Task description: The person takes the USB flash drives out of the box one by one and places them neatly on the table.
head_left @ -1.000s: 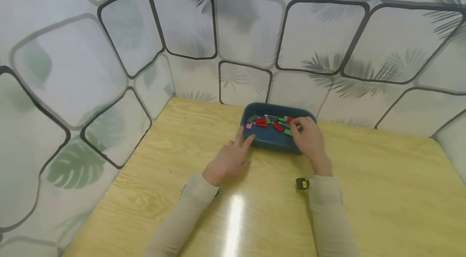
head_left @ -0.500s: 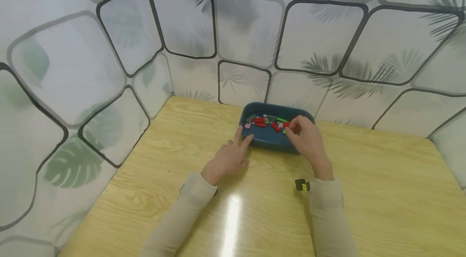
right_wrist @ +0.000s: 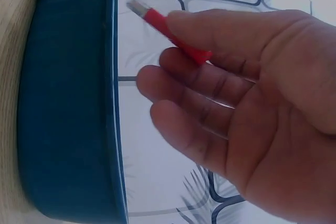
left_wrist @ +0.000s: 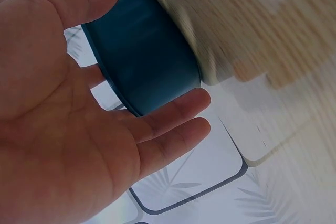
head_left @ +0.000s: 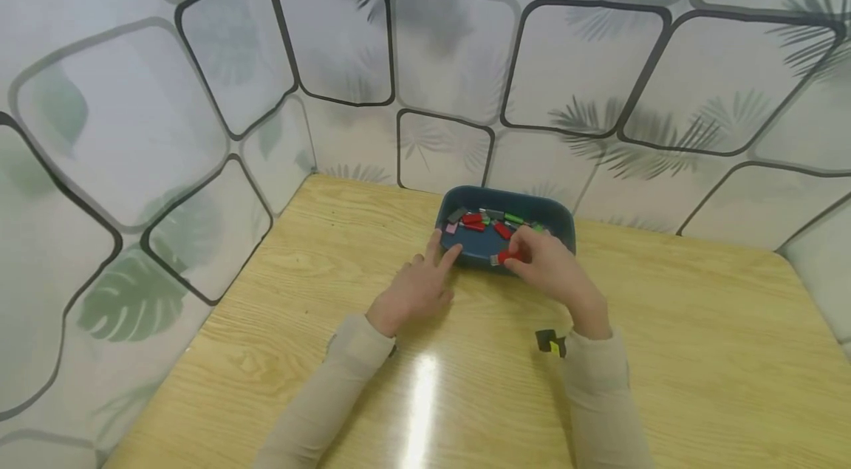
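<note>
**Red stick (head_left: 508, 257) pinched over the near edge of the tray (head_left: 479, 241)**

The right hand (head_left: 552, 269) has the red stick between thumb and forefinger, its other three fingers loosely bent and touching nothing. The stick sits over the middle of the tray's near rim, its bare metal end (right_wrist: 137, 7) pointing toward the tray's left side; the right wrist view shows it apart from the tray.

The left hand (head_left: 415, 292) is at the tray's near left corner, fingers spread and fairly straight, grasping nothing. The thumb and forefinger reach up to the rim; whether they press on it cannot be told.

Inside the tray, mostly along its far half, more sticks lie jumbled: a grey one (head_left: 456, 216) and a pink one (head_left: 451, 228) near the left end, three red ones (head_left: 474, 227) from there toward the middle, and a green one (head_left: 513, 218) toward the right. Those nearest the right hand are partly hidden by it.

The tray stands on a wooden table (head_left: 698, 343), with a leaf-patterned wall (head_left: 565, 70) just behind it.
</note>
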A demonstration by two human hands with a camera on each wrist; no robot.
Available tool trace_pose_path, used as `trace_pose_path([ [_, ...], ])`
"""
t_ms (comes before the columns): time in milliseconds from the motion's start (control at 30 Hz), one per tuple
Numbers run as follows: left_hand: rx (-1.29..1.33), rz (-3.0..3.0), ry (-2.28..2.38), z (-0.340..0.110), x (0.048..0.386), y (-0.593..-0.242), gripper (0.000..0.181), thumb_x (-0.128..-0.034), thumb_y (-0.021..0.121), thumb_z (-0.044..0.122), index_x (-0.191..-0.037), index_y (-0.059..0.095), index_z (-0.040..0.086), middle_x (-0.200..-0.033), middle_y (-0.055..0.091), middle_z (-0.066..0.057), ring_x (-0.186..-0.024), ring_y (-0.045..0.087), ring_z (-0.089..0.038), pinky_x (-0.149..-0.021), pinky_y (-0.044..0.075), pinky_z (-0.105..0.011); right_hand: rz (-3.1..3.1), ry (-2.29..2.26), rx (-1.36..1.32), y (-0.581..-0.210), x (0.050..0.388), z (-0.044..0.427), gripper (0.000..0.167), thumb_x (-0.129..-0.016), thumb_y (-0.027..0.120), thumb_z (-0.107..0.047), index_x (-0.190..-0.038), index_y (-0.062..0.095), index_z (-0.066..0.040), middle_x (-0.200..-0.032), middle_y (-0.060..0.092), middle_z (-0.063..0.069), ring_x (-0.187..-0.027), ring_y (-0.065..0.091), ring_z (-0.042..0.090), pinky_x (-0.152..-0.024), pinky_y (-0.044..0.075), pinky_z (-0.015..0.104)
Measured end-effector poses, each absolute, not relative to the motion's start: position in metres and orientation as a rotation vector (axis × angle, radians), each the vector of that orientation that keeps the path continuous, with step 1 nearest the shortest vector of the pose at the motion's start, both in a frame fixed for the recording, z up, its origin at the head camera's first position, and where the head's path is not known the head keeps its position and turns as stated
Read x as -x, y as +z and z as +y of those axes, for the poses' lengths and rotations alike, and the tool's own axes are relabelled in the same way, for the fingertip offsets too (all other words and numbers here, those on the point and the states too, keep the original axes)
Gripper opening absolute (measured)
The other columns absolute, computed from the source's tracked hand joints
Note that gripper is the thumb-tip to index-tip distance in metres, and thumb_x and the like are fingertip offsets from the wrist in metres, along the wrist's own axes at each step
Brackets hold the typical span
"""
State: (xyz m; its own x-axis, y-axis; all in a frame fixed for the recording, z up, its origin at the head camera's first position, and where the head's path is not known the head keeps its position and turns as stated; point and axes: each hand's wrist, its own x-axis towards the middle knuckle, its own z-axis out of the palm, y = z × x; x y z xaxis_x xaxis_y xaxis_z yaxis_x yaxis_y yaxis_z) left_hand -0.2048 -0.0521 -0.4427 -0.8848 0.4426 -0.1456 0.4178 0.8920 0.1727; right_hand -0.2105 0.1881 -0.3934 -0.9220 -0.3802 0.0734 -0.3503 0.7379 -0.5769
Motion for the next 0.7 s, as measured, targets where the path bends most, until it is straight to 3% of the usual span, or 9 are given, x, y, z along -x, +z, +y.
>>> trace_pose_path([
  [133,-0.647,2.867,0.215,-0.052,0.204,-0.441,0.078,-0.1003,0.057,0.037,-0.160,0.011,0.021,-0.164,-0.006,-0.021,-0.116,0.055,-0.036,-0.089,0.052,-0.047,2.855,-0.905,0.638,-0.393,0.209,0.187,0.013,-0.093,0.069,-0.008,-0.105,0.064,-0.007,-0.078,0.065,0.001,-0.067,0.056,0.015,-0.096,0.043,0.057],
  [233,-0.648,2.868,0.219,-0.051,0.204,-0.440,0.077,-0.1003,0.057,0.037,-0.160,0.013,0.020,-0.164,-0.005,-0.021,-0.117,0.055,-0.037,-0.090,0.052,-0.047,2.821,-0.890,0.670,-0.393,0.208,0.186,0.012,-0.094,0.066,-0.008,-0.105,0.067,-0.006,-0.088,0.070,0.002,-0.076,0.062,0.016,-0.079,0.051,0.047],
  [500,-0.656,2.876,0.149,-0.051,0.203,-0.437,0.077,-0.1002,0.057,0.039,-0.160,0.012,0.020,-0.164,-0.004,-0.022,-0.115,0.056,-0.035,-0.088,0.053,-0.044,2.614,-0.914,0.743,-0.398,0.208,0.181,0.014,-0.095,0.062,-0.006,-0.104,0.071,-0.003,-0.091,0.072,0.000,-0.084,0.064,0.016,-0.078,0.052,0.036],
  [700,-0.642,2.868,0.179,-0.051,0.203,-0.439,0.077,-0.1001,0.057,0.038,-0.160,0.013,0.020,-0.165,-0.004,-0.021,-0.117,0.054,-0.036,-0.091,0.052,-0.046,2.580,-0.791,0.777,-0.404,0.208,0.173,0.016,-0.091,0.067,-0.004,-0.105,0.071,-0.001,-0.095,0.072,0.004,-0.084,0.063,0.016,-0.078,0.054,0.037],
])
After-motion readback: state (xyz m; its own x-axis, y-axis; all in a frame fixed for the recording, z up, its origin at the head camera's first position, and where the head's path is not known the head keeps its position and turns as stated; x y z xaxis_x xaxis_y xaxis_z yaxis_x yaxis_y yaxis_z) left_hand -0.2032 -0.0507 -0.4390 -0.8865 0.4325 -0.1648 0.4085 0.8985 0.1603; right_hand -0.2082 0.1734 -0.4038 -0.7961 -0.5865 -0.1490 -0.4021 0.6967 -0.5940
